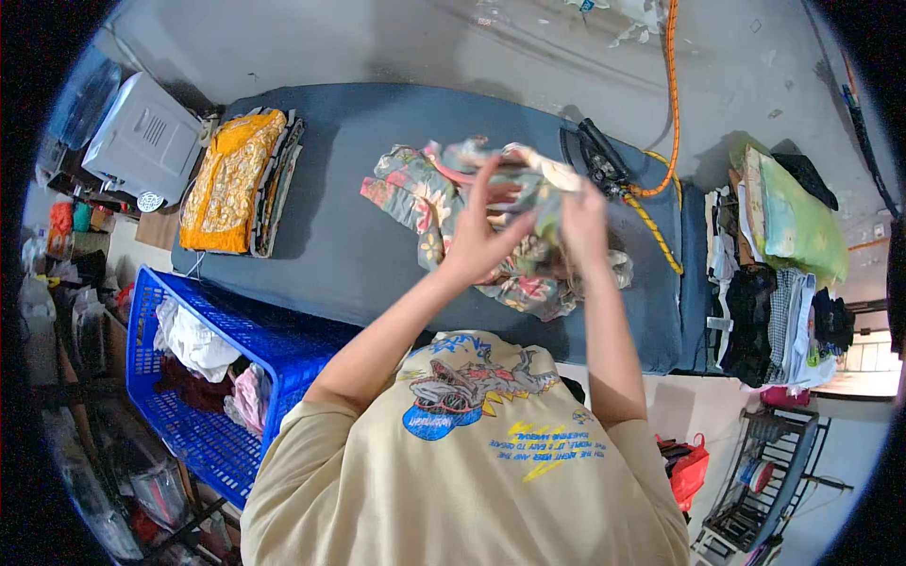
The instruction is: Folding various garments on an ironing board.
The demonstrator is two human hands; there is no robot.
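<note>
A crumpled floral garment (432,191), grey-green with pink and cream flowers, lies on the blue-grey padded ironing surface (347,177) in front of me. My left hand (488,226) is over the garment's middle with thumb and fingers spread; whether it touches the cloth is unclear. Blurred by motion, my right hand (584,219) is at the garment's right side, where its fingers seem closed on the fabric, though the blur hides the grip. Just beyond that hand, a black clothes iron (601,159) rests near the far edge, an orange cord beside it.
Folded clothes with a yellow patterned piece (230,184) on top are stacked at the left. A blue plastic basket (297,361) holding clothes stands near my left arm. Past the right end are more folded clothes (750,318) and a green pillow (800,216). An orange cord (672,92) hangs down.
</note>
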